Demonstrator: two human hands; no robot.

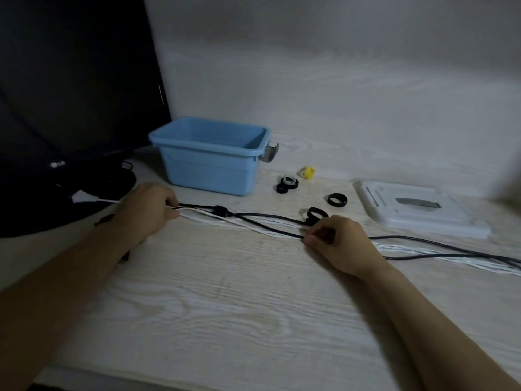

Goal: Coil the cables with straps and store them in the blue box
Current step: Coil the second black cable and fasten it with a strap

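Black cables [262,218] and white cables [239,223] lie stretched side by side across the wooden table, running off to the right. My left hand [146,211] grips their left end; a white plug [81,196] sticks out beyond it. My right hand [335,241] pinches the bundle about mid-table. The open blue box [208,170] stands behind the cables, and nothing shows inside it. Rolled black straps lie loose: one pair [287,184], one ring [337,199], another [315,215] just behind my right hand. A yellow strap roll [308,173] sits farther back.
A dark monitor [70,88] on its stand fills the left side, close to my left hand. A white lid [417,208] lies flat at the right behind the cables. The wall rises behind the box. Bare wooden tabletop [225,306] stretches toward me.
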